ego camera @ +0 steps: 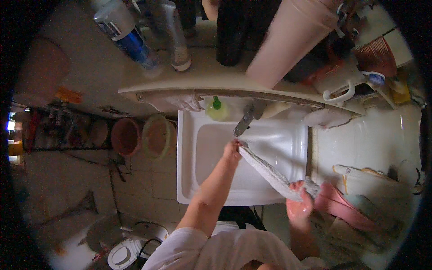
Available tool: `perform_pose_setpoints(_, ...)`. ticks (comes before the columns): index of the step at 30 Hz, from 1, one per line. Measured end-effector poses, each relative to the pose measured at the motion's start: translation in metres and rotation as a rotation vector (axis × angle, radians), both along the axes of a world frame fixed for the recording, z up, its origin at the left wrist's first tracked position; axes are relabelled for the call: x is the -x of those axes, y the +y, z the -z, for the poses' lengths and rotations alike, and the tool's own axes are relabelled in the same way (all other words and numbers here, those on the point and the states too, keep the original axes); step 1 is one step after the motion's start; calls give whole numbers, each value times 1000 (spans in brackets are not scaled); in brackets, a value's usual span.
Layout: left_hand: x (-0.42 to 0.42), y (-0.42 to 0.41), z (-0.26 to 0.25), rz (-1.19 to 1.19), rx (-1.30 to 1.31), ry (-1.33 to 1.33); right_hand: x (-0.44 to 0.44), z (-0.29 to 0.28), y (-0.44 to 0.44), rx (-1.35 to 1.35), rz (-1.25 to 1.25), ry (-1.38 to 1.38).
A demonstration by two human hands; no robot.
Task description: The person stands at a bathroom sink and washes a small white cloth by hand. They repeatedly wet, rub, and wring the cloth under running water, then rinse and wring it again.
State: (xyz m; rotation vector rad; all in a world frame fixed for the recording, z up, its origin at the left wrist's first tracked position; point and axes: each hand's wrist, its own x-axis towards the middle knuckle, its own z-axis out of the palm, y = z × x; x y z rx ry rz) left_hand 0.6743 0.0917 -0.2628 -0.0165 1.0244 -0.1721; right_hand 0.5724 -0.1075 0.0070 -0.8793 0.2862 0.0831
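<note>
A white cloth [265, 168], apparently a towel, is stretched in a long narrow roll across the white sink [216, 175]. My left hand [233, 151] grips its far end just below the metal faucet [243, 124]. Near the sink's front right corner my right hand [299, 201] is closed around the other end, and a bunched tail of cloth sticks out beyond the fingers. The skin of that hand looks wet. Behind the basin, left of the faucet, stands a pump bottle [217, 110] with a green top and yellow-green liquid.
Above the sink a shelf [209, 82] carries bottles, a tall pink container [293, 37] and a white mug [339, 87]. Buckets [125, 136] stand on the floor at left. Pink cloth [344, 209] hangs at right. A toilet [123, 254] is at lower left.
</note>
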Motion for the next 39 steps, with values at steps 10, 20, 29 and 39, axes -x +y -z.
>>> perform_pose_setpoints(10, -19, 41, 67, 757, -991, -294, -20, -51, -56, 39, 67, -94)
perform_pose_setpoints(20, 0, 14, -64, 1150, -1142, -1164, -44, 19, -37, -113, -21, 26)
perform_pose_setpoints(29, 55, 87, -81, 1475, -1205, -571, -116, 137, 78, -296, -199, 369)
perform_pose_setpoints(39, 79, 143, -77, 879, -1362, -574, -138, 229, 142, -342, -263, 284)
